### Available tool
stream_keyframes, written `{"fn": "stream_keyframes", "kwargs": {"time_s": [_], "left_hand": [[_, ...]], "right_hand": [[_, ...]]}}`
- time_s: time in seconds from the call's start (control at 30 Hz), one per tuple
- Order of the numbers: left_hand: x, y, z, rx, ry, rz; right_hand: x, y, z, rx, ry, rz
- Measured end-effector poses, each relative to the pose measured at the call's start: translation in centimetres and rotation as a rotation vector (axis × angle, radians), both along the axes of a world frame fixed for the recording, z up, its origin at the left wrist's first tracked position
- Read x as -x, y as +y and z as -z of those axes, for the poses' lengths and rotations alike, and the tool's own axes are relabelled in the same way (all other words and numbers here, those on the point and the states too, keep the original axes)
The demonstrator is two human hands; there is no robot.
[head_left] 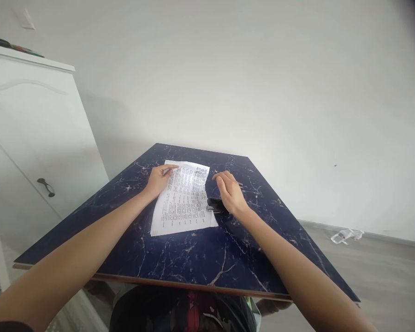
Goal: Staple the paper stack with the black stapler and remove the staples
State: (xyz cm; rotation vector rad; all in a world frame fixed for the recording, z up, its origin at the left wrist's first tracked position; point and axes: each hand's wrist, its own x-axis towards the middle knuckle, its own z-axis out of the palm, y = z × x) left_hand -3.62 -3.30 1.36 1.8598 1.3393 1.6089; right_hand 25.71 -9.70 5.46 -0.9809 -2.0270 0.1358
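printed sheet (pixel 181 198) on dark table (pixel 186 258), held by left hand (pixel 158 181); right hand (pixel 230 190), loosely curled, beside black stapler (pixel 214 204).

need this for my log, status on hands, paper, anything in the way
Left hand on printed sheet, upper left side. Right hand loosely curled beside black stapler. Stapler nose at sheet's right edge, possible obstruction.

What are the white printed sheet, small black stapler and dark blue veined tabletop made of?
White printed sheet: apparently matte paper, from its creases. Small black stapler: likely plastic with shiny metal, from its bright strip. Dark blue veined tabletop: satin, perhaps laminate, given its brown edge.
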Motion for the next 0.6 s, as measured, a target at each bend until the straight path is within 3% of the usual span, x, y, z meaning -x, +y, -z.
{"fn": "stream_keyframes", "kwargs": {"time_s": [0.1,0.23,0.37,0.47,0.6], "left_hand": [[0.0,0.0,0.0,0.001,0.005,0.005],[0.0,0.1,0.1,-0.021,0.037,0.003],[-0.2,0.0,0.0,-0.017,0.075,-0.002],[-0.2,0.0,-0.1,-0.024,0.088,0.0],[0.1,0.2,0.1,0.006,0.109,0.0]], "right_hand": [[0.5,0.1,0.5,0.017,-0.075,0.042],[1.6,0.5,2.1,0.176,-0.463,0.065],[3.2,0.7,3.8,0.115,-0.706,0.121],[3.4,0.6,3.8,0.1,-0.689,0.101],[1.1,0.6,1.7,0.177,-0.437,-0.059]]}}
